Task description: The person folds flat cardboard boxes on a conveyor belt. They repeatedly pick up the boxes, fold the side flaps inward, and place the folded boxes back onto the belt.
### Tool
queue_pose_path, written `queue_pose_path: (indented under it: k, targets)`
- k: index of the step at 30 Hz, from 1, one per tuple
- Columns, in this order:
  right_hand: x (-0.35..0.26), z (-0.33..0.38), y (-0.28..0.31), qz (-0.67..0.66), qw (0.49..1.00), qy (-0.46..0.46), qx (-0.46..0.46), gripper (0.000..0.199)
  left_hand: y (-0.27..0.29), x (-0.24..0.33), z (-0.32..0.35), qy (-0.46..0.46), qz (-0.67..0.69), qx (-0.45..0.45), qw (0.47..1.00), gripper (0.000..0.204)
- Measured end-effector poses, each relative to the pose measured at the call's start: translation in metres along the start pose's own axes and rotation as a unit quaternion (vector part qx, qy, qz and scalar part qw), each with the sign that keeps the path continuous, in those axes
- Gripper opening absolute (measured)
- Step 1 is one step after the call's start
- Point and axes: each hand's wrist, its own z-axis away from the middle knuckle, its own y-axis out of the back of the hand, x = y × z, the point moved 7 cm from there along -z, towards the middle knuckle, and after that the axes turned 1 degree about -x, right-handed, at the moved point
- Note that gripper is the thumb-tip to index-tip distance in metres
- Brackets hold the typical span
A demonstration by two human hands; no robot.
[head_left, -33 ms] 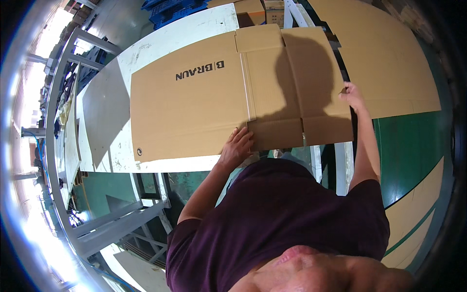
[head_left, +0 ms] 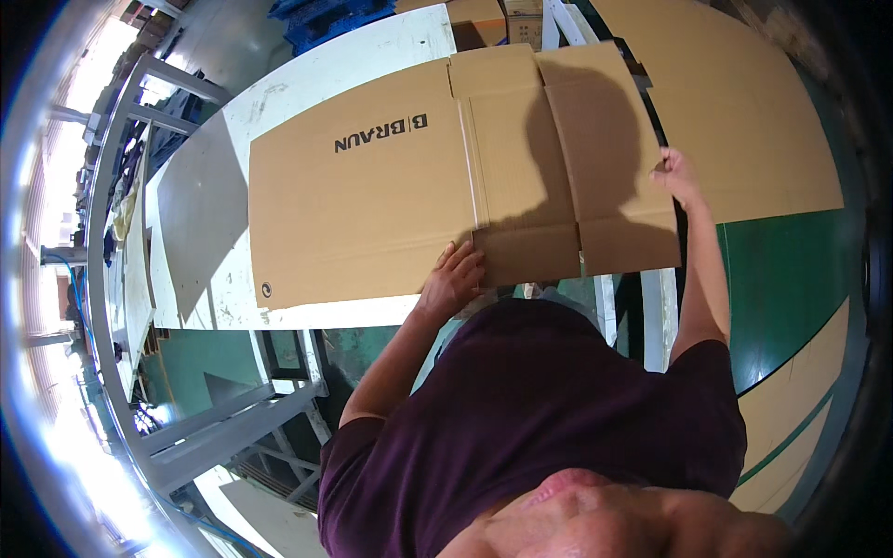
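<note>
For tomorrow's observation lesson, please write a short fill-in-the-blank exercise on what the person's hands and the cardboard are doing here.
1. The flattened cardboard box lies on a ____ table.
2. The left hand rests at the box's ____ edge.
3. The right hand grips the box's ____ edge.

Missing words: white; near; right

Flattened carton (head_left: 372, 195): brown corrugated, lying flat across white worktop (head_left: 307, 74), flaps at right end, dark print on top panel. Brown boxes (head_left: 484, 14): beyond worktop's far edge. Large cardboard sheets (head_left: 735, 102): right, on green floor.
</note>
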Motion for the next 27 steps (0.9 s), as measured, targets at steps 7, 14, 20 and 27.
queue_pose_path:
  k: [7,14,20,27]
  targets:
    - [-0.161,0.032,-0.205,0.331,0.919,0.202,0.066,0.029,-0.010,-0.009,0.002,-0.044,0.025,0.025,0.998,0.035]
    - [-0.082,0.028,-0.373,0.614,0.759,0.205,0.067,0.049,-0.015,-0.014,0.008,-0.079,0.052,0.092,0.991,0.028]
    - [-0.088,0.047,-0.351,0.481,0.830,0.276,0.068,0.046,0.003,-0.008,0.000,-0.088,0.048,0.112,0.989,0.024]
    - [-0.086,0.079,-0.339,0.269,0.871,0.404,-0.072,0.055,0.003,-0.015,-0.002,-0.097,0.081,0.146,0.981,0.022]
